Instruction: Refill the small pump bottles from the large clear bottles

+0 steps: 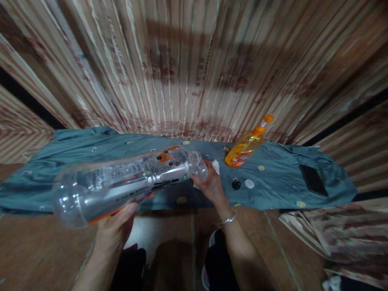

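My left hand [123, 216] is closed around the underside of a large clear plastic bottle [121, 184] with a silver and orange label. The bottle lies nearly level across the view, its rounded base at the left and its neck to the right. In my right hand [210, 184] is a small clear plastic container [198, 166], its fingers wrapped round the right end. The container meets the big bottle's neck; how the two join is too blurred to tell. Under the right hand a piece of white tissue [216, 166] shows in part.
An orange pump bottle [244, 149] stands on the teal cloth [275, 178] covering the narrow table. A black cap [236, 184] and a white round cap [249, 184] lie right of my hand. Farther right is a black phone [313, 180]. Patterned curtains [188, 72] hang behind.
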Available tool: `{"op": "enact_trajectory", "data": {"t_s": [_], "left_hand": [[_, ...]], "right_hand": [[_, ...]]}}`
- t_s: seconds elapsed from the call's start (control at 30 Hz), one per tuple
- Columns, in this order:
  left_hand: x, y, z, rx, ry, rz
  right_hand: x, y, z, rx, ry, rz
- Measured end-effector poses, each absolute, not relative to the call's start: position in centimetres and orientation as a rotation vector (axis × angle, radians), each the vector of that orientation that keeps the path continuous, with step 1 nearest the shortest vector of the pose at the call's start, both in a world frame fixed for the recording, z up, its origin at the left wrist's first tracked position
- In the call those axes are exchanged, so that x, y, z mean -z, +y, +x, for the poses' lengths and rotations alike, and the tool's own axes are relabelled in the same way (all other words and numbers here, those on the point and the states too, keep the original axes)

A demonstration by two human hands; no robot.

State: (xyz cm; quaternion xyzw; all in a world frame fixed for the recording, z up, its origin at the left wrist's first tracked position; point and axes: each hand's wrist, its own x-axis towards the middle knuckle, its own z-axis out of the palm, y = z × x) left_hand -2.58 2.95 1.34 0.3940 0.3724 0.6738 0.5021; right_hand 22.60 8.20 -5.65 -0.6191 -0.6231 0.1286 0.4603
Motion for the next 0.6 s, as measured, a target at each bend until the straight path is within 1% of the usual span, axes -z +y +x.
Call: {"op": "enact_trajectory", "data": {"t_s": [0.6], "left_hand": [[-2.18, 2.86, -1.89, -1.652, 0.940, 0.901]], "right_hand": [[5.38, 8.20, 22.57, -0.365, -1.510, -1.537]]}}
